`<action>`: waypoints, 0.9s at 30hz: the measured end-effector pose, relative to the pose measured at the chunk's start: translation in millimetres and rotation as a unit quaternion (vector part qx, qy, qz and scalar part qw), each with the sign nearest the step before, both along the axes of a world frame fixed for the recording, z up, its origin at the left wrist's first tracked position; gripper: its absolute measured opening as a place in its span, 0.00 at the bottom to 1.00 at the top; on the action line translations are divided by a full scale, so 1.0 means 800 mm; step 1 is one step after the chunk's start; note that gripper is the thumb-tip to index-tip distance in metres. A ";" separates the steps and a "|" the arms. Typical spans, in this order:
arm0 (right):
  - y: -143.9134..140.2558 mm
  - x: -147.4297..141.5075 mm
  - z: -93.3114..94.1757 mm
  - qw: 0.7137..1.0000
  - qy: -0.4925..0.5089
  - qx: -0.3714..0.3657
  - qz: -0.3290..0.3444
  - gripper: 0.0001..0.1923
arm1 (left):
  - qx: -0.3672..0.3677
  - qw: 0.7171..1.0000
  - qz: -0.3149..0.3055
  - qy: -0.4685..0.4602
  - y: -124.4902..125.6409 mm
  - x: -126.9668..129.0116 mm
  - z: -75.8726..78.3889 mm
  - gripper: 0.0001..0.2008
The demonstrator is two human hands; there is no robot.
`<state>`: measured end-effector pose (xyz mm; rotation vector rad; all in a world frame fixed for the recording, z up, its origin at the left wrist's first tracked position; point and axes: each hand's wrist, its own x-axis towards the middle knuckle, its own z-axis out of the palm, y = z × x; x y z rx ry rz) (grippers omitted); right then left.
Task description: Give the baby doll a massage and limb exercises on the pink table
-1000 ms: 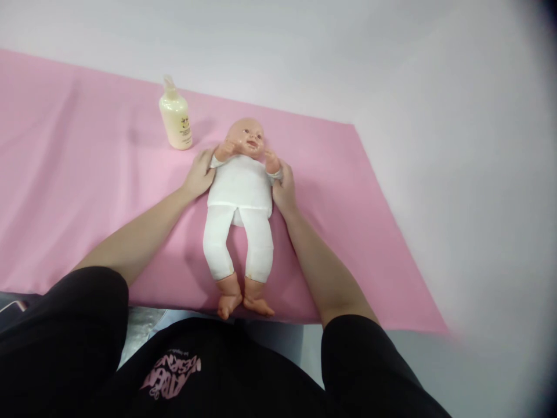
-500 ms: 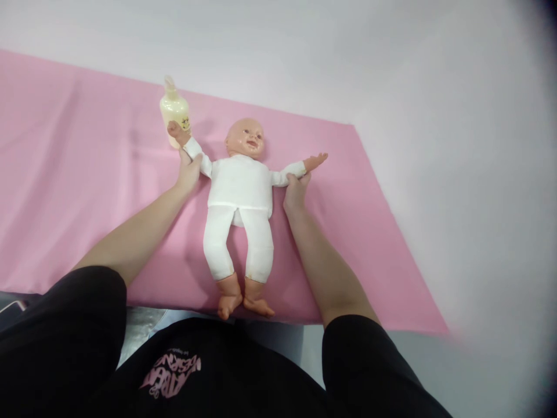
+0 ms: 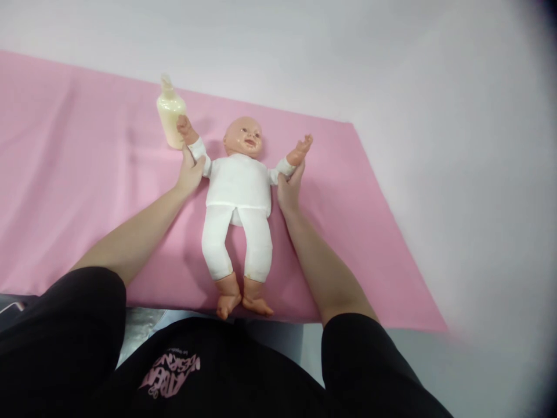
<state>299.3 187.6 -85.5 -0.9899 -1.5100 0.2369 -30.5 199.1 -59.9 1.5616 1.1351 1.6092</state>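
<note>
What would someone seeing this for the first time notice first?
A baby doll in white clothes lies face-up in the middle of a pink cloth. The left hand and right hand each grip one of its raised arms. A cream bottle stands just beyond its raised hand.

obstacle: bottle (image 3: pixel 169 116) touching doll's (image 3: pixel 237 186) raised fist | free: pink cloth (image 3: pixel 65 174) both sides
</note>
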 end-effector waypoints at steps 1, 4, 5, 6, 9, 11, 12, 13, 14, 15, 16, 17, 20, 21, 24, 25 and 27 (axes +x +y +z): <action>0.001 0.000 -0.004 1.000 -0.003 -0.006 -0.007 0.40 | 0.007 1.000 -0.005 0.010 0.000 0.000 0.000 0.30; -0.002 -0.002 -0.004 1.000 -0.020 -0.005 -0.003 0.40 | 0.025 0.999 -0.020 0.035 0.002 -0.002 -0.001 0.33; -0.004 -0.004 0.000 1.000 -0.028 0.000 0.009 0.40 | 0.029 0.998 -0.023 0.043 0.003 -0.003 -0.002 0.34; -0.008 -0.006 0.006 0.999 -0.034 0.003 0.023 0.40 | 0.033 0.998 -0.024 0.051 0.004 -0.004 -0.003 0.35; -0.017 -0.013 0.022 0.999 -0.019 -0.007 0.047 0.39 | 0.042 0.996 -0.023 0.069 0.007 -0.005 -0.006 0.37; -0.022 -0.016 0.026 0.999 0.001 -0.025 0.046 0.39 | 0.044 0.996 -0.022 0.074 0.007 -0.005 -0.006 0.37; -0.023 -0.017 0.026 0.998 0.007 -0.036 0.044 0.39 | 0.045 0.996 -0.021 0.075 0.006 -0.004 -0.006 0.37; -0.024 -0.018 0.026 0.998 0.011 -0.046 0.042 0.39 | 0.045 0.996 -0.021 0.074 0.005 -0.003 -0.005 0.37; -0.026 -0.018 0.026 0.998 0.011 -0.055 0.039 0.39 | 0.043 0.996 -0.021 0.072 0.003 -0.002 -0.003 0.36; -0.027 -0.019 0.027 0.997 0.008 -0.061 0.039 0.39 | 0.041 0.997 -0.020 0.067 0.001 -0.001 -0.002 0.35; -0.029 -0.019 0.029 0.997 0.004 -0.064 0.040 0.39 | 0.037 0.997 -0.019 0.060 -0.001 0.001 0.000 0.35; -0.031 -0.020 0.031 0.997 -0.001 -0.063 0.043 0.39 | 0.033 0.998 -0.019 0.055 -0.003 0.002 0.003 0.34; -0.037 -0.024 0.044 0.997 -0.017 -0.051 0.059 0.39 | 0.025 0.999 -0.021 0.044 -0.007 0.005 0.009 0.33; -0.038 -0.025 0.048 0.997 -0.020 -0.050 0.063 0.40 | 0.024 0.998 -0.021 0.044 -0.008 0.006 0.010 0.33; -0.040 -0.026 0.053 0.996 -0.013 -0.049 0.070 0.42 | 0.026 0.998 -0.019 0.051 -0.008 0.006 0.011 0.34; -0.040 -0.026 0.051 0.996 -0.008 -0.046 0.073 0.42 | 0.026 0.998 -0.019 0.054 -0.007 0.005 0.010 0.34; -0.038 -0.024 0.046 0.996 -0.003 -0.043 0.076 0.40 | 0.028 0.997 -0.021 0.062 -0.005 0.003 0.007 0.35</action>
